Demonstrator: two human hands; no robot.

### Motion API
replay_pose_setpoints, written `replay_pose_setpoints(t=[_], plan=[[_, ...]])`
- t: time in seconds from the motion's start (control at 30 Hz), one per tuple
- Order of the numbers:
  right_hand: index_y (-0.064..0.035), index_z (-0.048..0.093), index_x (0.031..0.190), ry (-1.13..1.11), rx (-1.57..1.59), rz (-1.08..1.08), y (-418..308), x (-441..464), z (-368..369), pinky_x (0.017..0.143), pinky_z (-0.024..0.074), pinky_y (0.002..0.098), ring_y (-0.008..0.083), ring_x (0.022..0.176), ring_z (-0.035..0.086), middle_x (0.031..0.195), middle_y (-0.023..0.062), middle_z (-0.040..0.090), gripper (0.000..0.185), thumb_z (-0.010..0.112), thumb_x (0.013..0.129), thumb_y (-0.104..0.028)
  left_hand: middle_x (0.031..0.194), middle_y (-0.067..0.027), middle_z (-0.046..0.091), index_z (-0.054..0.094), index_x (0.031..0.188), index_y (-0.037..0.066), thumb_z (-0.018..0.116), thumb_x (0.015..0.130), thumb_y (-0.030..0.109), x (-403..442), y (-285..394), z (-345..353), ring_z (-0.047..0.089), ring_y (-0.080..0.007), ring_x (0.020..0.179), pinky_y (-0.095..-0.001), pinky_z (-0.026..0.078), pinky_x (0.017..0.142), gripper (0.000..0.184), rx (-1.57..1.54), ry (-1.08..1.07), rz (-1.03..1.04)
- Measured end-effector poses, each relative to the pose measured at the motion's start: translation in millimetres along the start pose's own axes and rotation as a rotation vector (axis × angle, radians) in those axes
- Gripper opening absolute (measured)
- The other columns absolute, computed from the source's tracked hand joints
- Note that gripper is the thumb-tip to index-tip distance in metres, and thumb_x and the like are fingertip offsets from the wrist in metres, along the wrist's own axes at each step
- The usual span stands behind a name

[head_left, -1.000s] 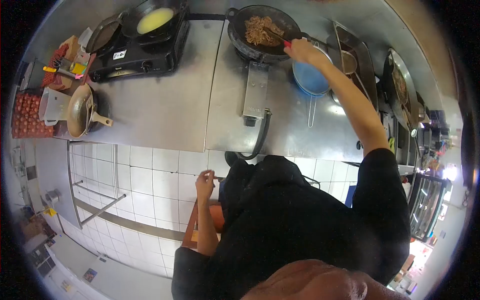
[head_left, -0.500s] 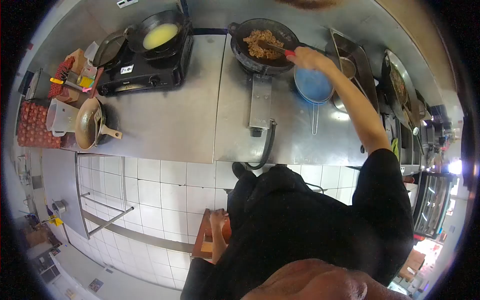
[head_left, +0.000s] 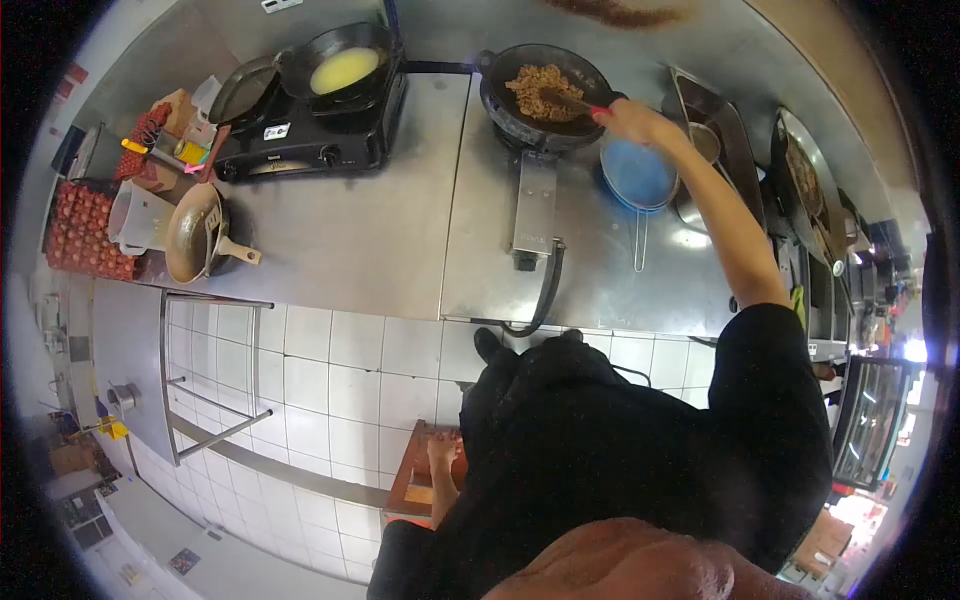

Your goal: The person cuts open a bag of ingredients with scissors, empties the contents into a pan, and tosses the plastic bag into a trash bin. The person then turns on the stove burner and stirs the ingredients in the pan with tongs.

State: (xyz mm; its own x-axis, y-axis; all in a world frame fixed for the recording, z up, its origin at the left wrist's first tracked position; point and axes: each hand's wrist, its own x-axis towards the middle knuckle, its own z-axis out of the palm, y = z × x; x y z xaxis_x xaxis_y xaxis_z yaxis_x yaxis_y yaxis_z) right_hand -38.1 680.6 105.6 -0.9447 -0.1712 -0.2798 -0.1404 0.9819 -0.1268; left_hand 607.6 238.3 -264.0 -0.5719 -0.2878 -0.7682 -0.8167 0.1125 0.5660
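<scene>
My right hand [head_left: 637,124] is closed round the red handle of a spatula [head_left: 565,98], whose blade rests in brown chopped food [head_left: 540,90] in a black wok [head_left: 590,78]. The wok sits on a single burner [head_left: 536,205]. A blue bowl with a strainer [head_left: 640,172] lies just under my right wrist. My left hand [head_left: 441,447] is low beside my body, over a reddish-brown wooden stool [head_left: 406,480]; its fingers are small and their hold is unclear.
At the back left, a black two-burner stove [head_left: 300,150] bears a pan with yellow liquid [head_left: 345,71]. A wooden-handled pan [head_left: 190,235], a clear jug [head_left: 140,217] and a tray of eggs [head_left: 92,228] stand farther left. A large wok [head_left: 798,165] is at the right.
My left hand has dropped from beside my body to the stool. The spatula has shifted within the food, which is more spread out. The whole view has shifted slightly.
</scene>
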Motion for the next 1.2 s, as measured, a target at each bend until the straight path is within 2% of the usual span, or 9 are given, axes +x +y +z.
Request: replay_pose_setpoints(t=[0.33, 0.4, 0.6, 0.77, 0.9, 1.07, 1.1, 1.17, 1.2], plan=[[0.0046, 0.075, 0.094, 0.264, 0.019, -0.127, 34.4, -59.2, 23.1, 0.085, 0.0558, 0.0562, 0.0521, 0.092, 0.071, 0.09, 0.031, 0.073, 0.063, 0.051, 0.108, -0.052, 0.061, -0.0014, 0.061, 0.071, 0.09, 0.004, 0.061, 0.105, 0.025, 10.7, -14.4, 8.9, 0.055, -0.0139, 0.046, -0.0318, 0.043, 0.041, 0.027, -0.096, -0.043, 0.02], [0.0035, 0.075, 0.095, 0.403, 0.055, -0.057, 32.7, -86.5, 42.8, 0.085, 0.0556, 0.0567, 0.0519, 0.093, 0.071, 0.092, 0.031, 0.073, 0.062, 0.051, 0.108, -0.051, 0.07, -0.0035, 0.067, 0.072, 0.099, 0.006, 0.062, 0.104, 0.022, 40.8, -43.0, -9.9, 0.062, -0.0171, 0.055, -0.0342, 0.05, 0.047, 0.019, -0.337, -0.26, -0.266], [0.0013, 0.074, 0.111, 0.255, 0.07, 0.073, 63.9, -100.0, 66.5, 0.089, 0.0561, 0.0587, 0.0503, 0.1, 0.071, 0.103, 0.0305, 0.074, 0.058, 0.052, 0.107, -0.052, 0.09, -0.0167, 0.074, 0.073, 0.118, 0.006, 0.058, 0.106, 0.036, 40.0, -68.2, 9.7, 0.072, -0.0316, 0.085, -0.0489, 0.056, 0.074, 0.036, 0.886, -0.055, 1.064], [0.0031, 0.073, 0.113, 0.188, 0.157, 0.008, 80.7, -101.5, 79.0, 0.089, 0.0567, 0.0581, 0.0498, 0.1, 0.072, 0.107, 0.0294, 0.075, 0.059, 0.053, 0.106, -0.052, 0.104, -0.0185, 0.078, 0.074, 0.123, 0.006, 0.065, 0.102, 0.033, 28.7, -28.9, 21.2, 0.075, -0.0324, 0.096, -0.0462, 0.058, 0.085, 0.035, 1.142, -0.207, 0.67], [0.0027, 0.073, 0.113, 0.256, 0.162, 0.068, 84.4, -115.0, 75.5, 0.09, 0.0568, 0.058, 0.0491, 0.102, 0.073, 0.109, 0.0291, 0.075, 0.056, 0.054, 0.106, -0.049, 0.113, -0.0111, 0.078, 0.067, 0.132, 0.005, 0.062, 0.099, 0.018, -2.3, 38.5, 56.8, 0.076, -0.0216, 0.087, -0.0298, 0.06, 0.065, 0.036, 0.315, -0.153, 0.075], [0.002, 0.072, 0.116, 0.222, 0.231, -0.031, 106.3, -112.1, 92.6, 0.091, 0.0568, 0.0576, 0.0485, 0.104, 0.073, 0.11, 0.0296, 0.075, 0.054, 0.055, 0.106, -0.048, 0.105, -0.0111, 0.08, 0.069, 0.129, 0.0, 0.059, 0.105, 0.027, 13.9, 26.2, 83.0, 0.069, -0.0154, 0.067, -0.0266, 0.054, 0.055, 0.037, 0.628, -0.095, 0.899], [0.0019, 0.072, 0.117, 0.214, 0.232, -0.07, 113.2, -104.3, 103.0, 0.091, 0.0568, 0.0576, 0.0483, 0.104, 0.073, 0.11, 0.0297, 0.075, 0.054, 0.055, 0.106, -0.048, 0.111, -0.0096, 0.079, 0.066, 0.133, 0.0, 0.057, 0.106, 0.026, 0.4, 53.4, 97.2, 0.065, -0.0143, 0.064, -0.0257, 0.05, 0.053, 0.038, 0.188, -0.197, 0.122], [0.0022, 0.071, 0.12, 0.206, 0.267, -0.025, 113.6, -105.9, 101.7, 0.093, 0.0556, 0.0589, 0.049, 0.106, 0.072, 0.112, 0.03, 0.074, 0.055, 0.055, 0.106, -0.048, 0.116, -0.0094, 0.078, 0.064, 0.136, -0.001, 0.057, 0.107, 0.025, 1.2, 64.9, 115.0, 0.065, -0.0144, 0.069, -0.0266, 0.051, 0.055, 0.039, 0.174, -0.216, 0.102], [0.0024, 0.071, 0.121, 0.189, 0.283, -0.003, 114.1, -108.5, 106.1, 0.095, 0.055, 0.0596, 0.0493, 0.107, 0.072, 0.113, 0.0301, 0.074, 0.055, 0.055, 0.106, -0.049, 0.121, -0.011, 0.077, 0.062, 0.138, -0.001, 0.058, 0.106, 0.024, 23.6, 30.6, 109.0, 0.068, -0.0182, 0.078, -0.0305, 0.055, 0.061, 0.041, 0.562, -0.336, 0.569]])
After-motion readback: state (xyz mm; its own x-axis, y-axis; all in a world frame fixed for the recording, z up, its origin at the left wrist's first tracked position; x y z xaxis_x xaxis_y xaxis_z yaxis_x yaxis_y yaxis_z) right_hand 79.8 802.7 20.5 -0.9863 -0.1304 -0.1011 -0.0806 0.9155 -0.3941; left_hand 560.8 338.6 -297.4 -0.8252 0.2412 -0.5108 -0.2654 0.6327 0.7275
